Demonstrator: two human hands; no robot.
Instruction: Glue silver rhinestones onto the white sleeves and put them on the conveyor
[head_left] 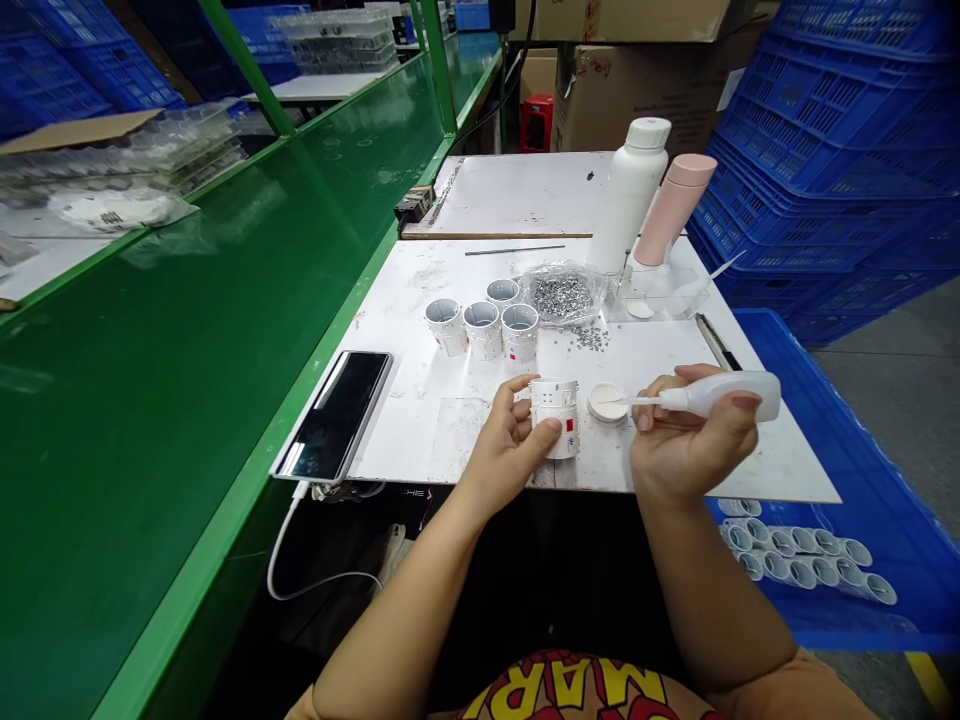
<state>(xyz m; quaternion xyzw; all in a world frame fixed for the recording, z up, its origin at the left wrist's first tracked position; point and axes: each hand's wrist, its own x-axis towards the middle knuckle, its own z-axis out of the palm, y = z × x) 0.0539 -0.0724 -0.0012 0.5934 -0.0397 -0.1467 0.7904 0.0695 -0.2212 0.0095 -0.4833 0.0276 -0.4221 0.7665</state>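
- long green workbench (150,450) running off along the left
- blue plastic crates (840,150) stacked high on the right
- cardboard cartons (630,90) piled ahead
- grey floor (892,400) with a yellow line (928,680)

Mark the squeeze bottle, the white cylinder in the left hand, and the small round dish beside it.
Squeeze bottle (724,395): head view, on its white body.
White cylinder (564,393): head view, on its upper wall.
Small round dish (606,402): head view, on its centre.
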